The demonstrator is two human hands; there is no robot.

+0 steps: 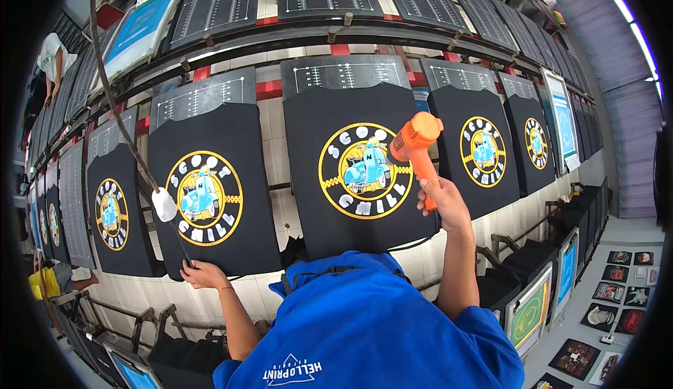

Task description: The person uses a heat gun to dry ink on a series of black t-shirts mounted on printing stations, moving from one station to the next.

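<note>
Heat is going onto the middle black shirt's scooter print as your right hand is gripping the orange heat gun; your left hand is pinning the neighbouring shirt's hem; try sweeping evenly.

We note a white tiled floor with red strips, crossed by a long dark metal rail. Rows of black pallet boards run along it. At right, a corrugated wall under a bright light strip. Framed screens lean lower right, and printed samples lie on pale floor.
</note>
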